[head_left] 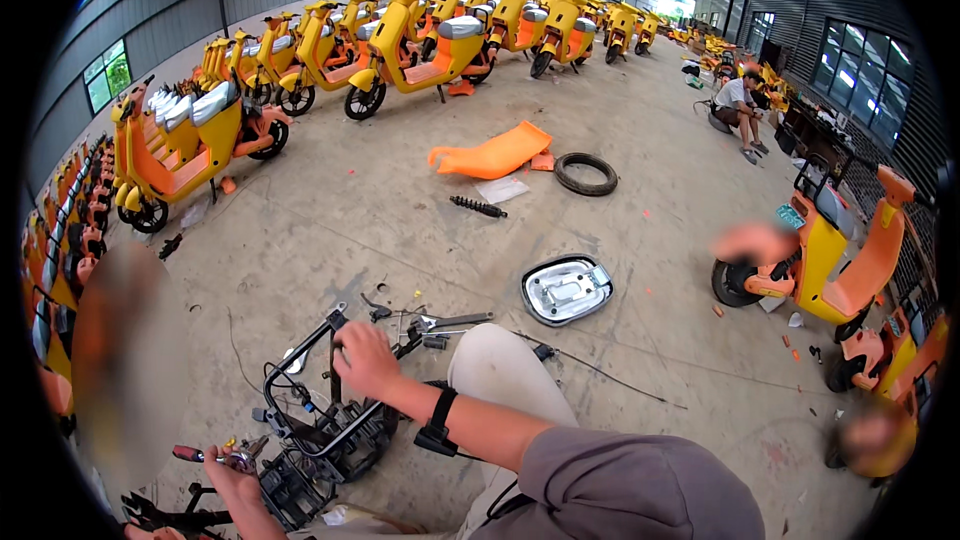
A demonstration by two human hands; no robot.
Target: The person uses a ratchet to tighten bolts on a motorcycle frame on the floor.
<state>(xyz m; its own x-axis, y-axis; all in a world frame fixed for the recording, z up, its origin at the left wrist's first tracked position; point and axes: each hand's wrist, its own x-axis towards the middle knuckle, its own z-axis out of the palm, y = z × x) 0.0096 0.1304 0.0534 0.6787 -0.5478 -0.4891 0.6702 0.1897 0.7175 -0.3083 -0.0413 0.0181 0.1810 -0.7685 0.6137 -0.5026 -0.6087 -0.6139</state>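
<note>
A black metal scooter frame [352, 432] with wires and dark plastic parts lies on the floor before me, by my bent knee. My right hand [366, 360], a black strap on its wrist, is closed at the frame's upper tube; its fingertips are partly hidden. Lower left, beside the frame, my left hand [232, 485] is closed round a red-handled tool [188, 453]. Shiny metal shows at its fingers, too small to make out. Just beyond the frame lie an adjustable wrench [455, 320] and several small loose parts.
A seat base [566, 290], a black shock absorber [478, 207], an orange panel [495, 152] and a tyre [586, 175] lie on the concrete floor ahead. Yellow scooters [425, 40] stand in rows at the back and left; another scooter [825, 265] is at right. A seated person [740, 105] is farther off.
</note>
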